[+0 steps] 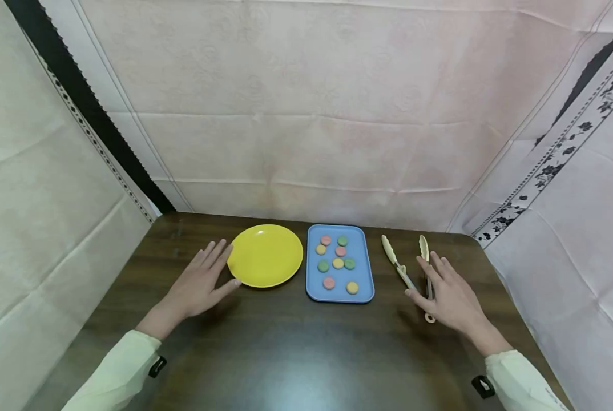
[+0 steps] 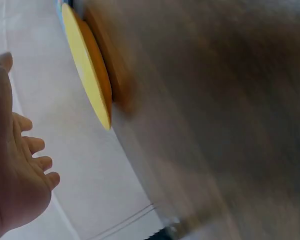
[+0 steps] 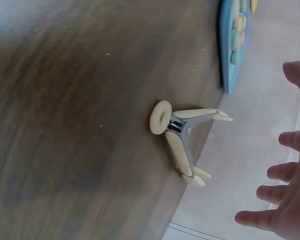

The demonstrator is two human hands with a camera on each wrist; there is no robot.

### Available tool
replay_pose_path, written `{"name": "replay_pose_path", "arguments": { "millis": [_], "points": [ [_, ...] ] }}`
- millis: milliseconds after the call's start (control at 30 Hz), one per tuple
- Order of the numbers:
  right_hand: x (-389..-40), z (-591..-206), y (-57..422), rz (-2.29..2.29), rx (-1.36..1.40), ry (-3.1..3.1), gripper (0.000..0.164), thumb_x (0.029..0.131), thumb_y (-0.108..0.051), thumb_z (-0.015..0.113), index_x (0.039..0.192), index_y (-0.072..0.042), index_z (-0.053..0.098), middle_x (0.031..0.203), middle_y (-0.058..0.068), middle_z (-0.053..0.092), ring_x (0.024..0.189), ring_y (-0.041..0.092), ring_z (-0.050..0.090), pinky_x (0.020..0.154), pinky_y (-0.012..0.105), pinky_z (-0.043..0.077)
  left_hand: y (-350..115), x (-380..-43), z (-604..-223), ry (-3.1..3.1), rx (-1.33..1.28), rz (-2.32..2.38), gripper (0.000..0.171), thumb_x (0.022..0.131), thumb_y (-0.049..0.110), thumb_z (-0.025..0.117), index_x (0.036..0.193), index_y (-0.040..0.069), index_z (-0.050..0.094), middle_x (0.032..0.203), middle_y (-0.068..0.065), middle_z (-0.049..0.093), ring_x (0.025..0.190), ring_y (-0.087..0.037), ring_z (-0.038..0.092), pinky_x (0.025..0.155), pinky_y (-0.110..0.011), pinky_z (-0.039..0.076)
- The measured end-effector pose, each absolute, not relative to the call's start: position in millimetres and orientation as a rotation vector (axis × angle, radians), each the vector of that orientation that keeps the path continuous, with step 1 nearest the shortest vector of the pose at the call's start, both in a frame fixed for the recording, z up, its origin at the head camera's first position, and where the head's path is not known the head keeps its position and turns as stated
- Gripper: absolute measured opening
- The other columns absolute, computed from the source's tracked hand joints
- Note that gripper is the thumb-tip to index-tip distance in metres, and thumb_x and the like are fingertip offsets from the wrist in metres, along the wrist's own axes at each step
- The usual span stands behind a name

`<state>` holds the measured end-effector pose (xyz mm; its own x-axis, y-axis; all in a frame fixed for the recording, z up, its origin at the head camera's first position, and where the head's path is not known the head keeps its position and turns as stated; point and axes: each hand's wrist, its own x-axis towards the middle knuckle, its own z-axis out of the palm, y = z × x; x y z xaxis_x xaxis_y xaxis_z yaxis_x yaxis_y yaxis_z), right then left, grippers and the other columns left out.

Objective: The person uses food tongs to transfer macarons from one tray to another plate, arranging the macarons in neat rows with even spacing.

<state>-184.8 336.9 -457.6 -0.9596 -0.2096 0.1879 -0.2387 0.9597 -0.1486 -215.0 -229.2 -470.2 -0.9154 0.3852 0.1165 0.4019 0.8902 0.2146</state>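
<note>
Your left grip (image 1: 200, 284) and right grip (image 1: 452, 298) are spread wide and empty, so best centre the right over both arms of the tongs (image 3: 187, 129), right of the blue tray (image 1: 361, 246), before squeezing, though its height is hard to judge.

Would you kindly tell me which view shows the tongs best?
The right wrist view: the tongs show there whole, nothing covering them. In the head view, the right hand hides part of them; the left wrist view shows none of them.

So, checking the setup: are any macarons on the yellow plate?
No, the yellow plate is bare; the visible macarons all lie on the blue tray.
</note>
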Motion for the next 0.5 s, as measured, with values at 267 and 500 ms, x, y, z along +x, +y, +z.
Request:
{"name": "replay_pose_path", "arguments": {
  "millis": [267,500],
  "points": [
    [-204,-448,338,0.468,0.215,-2.913,0.089,0.095,-0.065,0.060,0.156,-0.005,0.039,0.162,0.030,0.028,0.142,0.055,0.032,0.096,0.078,0.038,-239,-229,-476,-3.004,-0.429,-0.865,0.084,0.106,0.055,0.045,0.164,0.005,0.010,0.170,-0.020,0.008,0.155,-0.046,0.009,0.117,-0.070,0.017],
    [-203,-460,346,0.498,0.079,-2.963,0.095,0.093,-0.069,0.058,0.158,-0.004,0.034,0.153,0.035,0.035,0.129,0.060,0.042,0.088,0.077,0.043,-231,-235,-490,-2.966,-0.184,-1.224,0.082,0.107,0.050,0.046,0.163,0.000,0.014,0.165,-0.031,0.014,0.150,-0.052,0.018,0.115,-0.071,0.023]
  ]
}}
